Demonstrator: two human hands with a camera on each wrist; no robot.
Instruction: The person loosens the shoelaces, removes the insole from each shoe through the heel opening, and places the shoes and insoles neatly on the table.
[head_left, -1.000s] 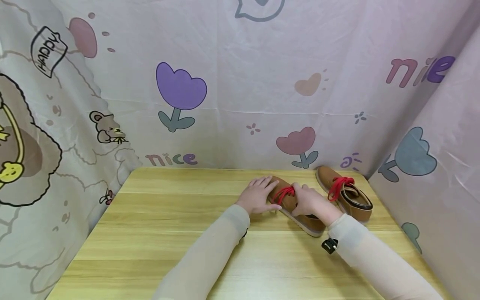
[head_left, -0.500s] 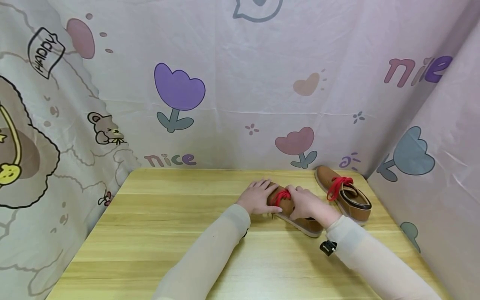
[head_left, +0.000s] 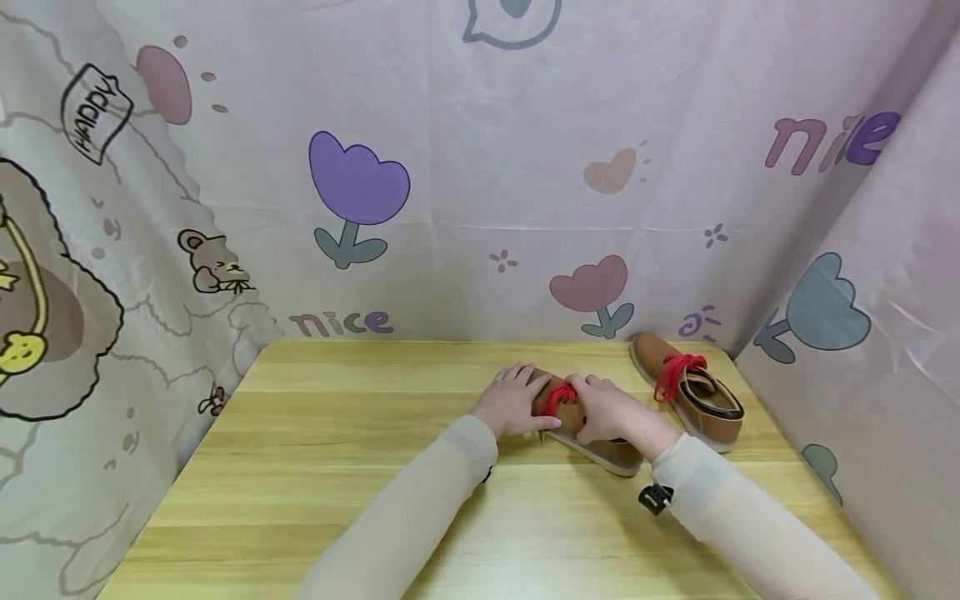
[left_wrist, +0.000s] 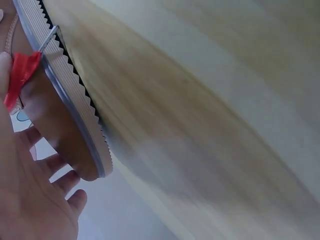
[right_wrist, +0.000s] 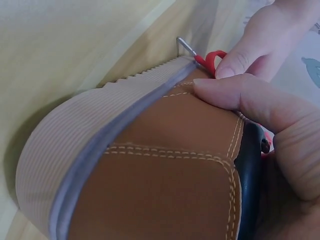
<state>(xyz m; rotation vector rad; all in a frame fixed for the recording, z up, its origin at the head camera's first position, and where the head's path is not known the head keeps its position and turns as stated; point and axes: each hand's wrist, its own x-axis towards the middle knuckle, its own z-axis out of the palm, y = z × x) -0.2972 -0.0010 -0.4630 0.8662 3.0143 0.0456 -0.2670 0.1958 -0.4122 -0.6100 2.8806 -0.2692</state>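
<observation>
A brown shoe is set upright on the wood table, R of the mid., w/ its toe turned to the far L & its heel turned nearer the person. The left hand is put at the toe: its fingers are spread, w/ gaps btwn them, & its thumb is laid along the near side, by the red lace. Whether the lace is pinched by that thumb can't be told. The shoe is gripped near its opening by the right hand: the thumb is pressed on the near side & the fingers are laid over the top, w/ their tips hidden. A metal lace tip is hung out past the edge of the pale, ridged sole.

A 2nd brown shoe is set upright near the far R corner, its toe also turned to the far L, w/ a red lace too. Both arms are covered by pale sleeves, & a small black clip is worn at the R wrist. Behind, a white cloth is hung, printed w/ a purple tulip, etc.
</observation>
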